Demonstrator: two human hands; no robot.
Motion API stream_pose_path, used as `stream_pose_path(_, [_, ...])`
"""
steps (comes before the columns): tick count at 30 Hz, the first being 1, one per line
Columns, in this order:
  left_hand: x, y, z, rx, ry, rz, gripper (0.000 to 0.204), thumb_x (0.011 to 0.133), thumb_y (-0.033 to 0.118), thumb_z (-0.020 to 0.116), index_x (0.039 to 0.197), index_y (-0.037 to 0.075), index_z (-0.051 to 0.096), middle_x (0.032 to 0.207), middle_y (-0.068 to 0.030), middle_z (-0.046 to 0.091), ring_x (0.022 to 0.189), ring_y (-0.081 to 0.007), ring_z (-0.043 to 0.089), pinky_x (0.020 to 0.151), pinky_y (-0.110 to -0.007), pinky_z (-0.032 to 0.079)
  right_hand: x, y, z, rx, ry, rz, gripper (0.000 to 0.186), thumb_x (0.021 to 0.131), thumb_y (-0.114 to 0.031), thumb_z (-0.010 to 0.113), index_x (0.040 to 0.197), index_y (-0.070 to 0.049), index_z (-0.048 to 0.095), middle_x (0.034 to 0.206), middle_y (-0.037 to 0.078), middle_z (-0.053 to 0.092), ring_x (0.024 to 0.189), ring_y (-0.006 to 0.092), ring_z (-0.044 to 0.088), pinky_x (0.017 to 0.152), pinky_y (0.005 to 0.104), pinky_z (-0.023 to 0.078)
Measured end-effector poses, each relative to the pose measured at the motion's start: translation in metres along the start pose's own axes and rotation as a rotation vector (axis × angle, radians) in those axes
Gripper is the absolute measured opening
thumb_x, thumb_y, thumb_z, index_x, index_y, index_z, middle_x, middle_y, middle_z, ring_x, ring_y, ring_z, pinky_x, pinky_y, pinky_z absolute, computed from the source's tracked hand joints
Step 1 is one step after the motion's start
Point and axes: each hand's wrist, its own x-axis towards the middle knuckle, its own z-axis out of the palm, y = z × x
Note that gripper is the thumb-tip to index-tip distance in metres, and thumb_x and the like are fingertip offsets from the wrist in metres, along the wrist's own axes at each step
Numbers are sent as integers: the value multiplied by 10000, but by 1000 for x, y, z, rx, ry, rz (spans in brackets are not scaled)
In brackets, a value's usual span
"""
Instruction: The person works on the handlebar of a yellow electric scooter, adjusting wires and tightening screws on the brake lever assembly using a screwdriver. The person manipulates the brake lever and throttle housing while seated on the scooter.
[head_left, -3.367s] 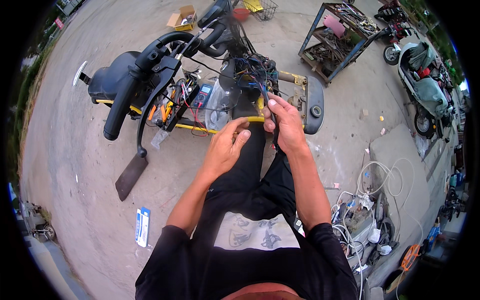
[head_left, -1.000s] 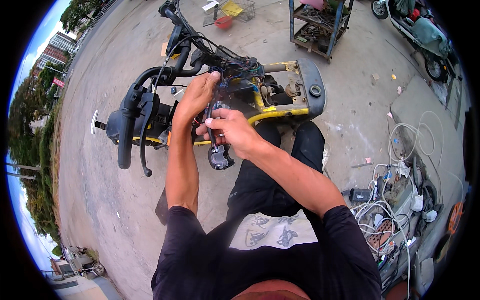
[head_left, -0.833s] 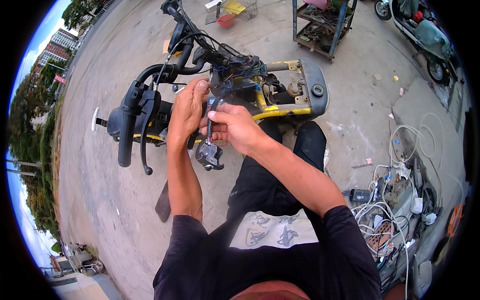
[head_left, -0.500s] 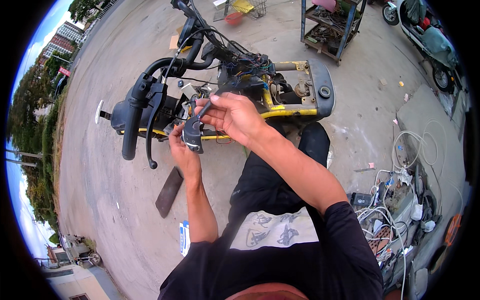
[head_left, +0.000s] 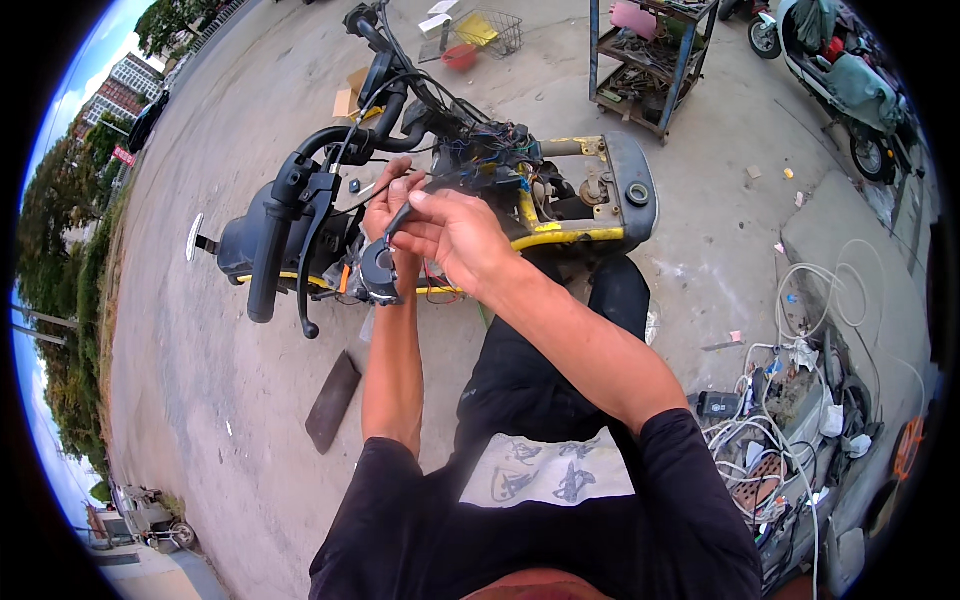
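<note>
My right hand (head_left: 455, 240) is closed on a black cable (head_left: 398, 222), with a black switch housing (head_left: 380, 276) hanging from it. Behind it, my left hand (head_left: 380, 205) is raised with curled fingers; what they grip is mostly hidden. Both are over a partly stripped yellow and black scooter, beside its handlebar grip (head_left: 264, 275) and brake lever (head_left: 305, 300). Bundles of thin coloured wires (head_left: 480, 145) spill out just beyond my hands, and the bare yellow frame (head_left: 570, 236) extends to the right.
A metal shelf cart (head_left: 650, 80) of parts stands behind. Another scooter (head_left: 840, 90) is parked at top right. Tangled white cables and scrap (head_left: 770, 430) lie at lower right. A dark board (head_left: 330, 400) lies at left; a red basin (head_left: 460, 55) sits at the back.
Since half a second ago, my left hand has risen from below the switch housing to behind my right hand. Earlier my right hand was farther right, and a yellow tube showed between my hands.
</note>
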Motion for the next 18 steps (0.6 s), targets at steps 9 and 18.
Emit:
stream_pose_path(9, [-10, 2, -15, 615, -159, 446, 317, 1024, 220, 599, 1207, -15, 707, 1358, -243, 649, 1230, -355, 656, 1050, -447, 532, 7, -2, 6, -32, -22, -8, 164, 1062, -125, 606, 1098, 34, 596, 1027, 162, 739, 963, 257, 764, 872, 345, 639])
stream_pose_path(18, [-96, 47, -46, 87, 179, 76, 443, 1069, 70, 513, 1495, -42, 464, 1342, -152, 616, 1129, -198, 691, 822, -304, 635, 22, -3, -1, -25, 52, -9, 161, 1057, -78, 585, 1089, 75, 627, 1178, 259, 710, 1122, 316, 717, 1026, 415, 613])
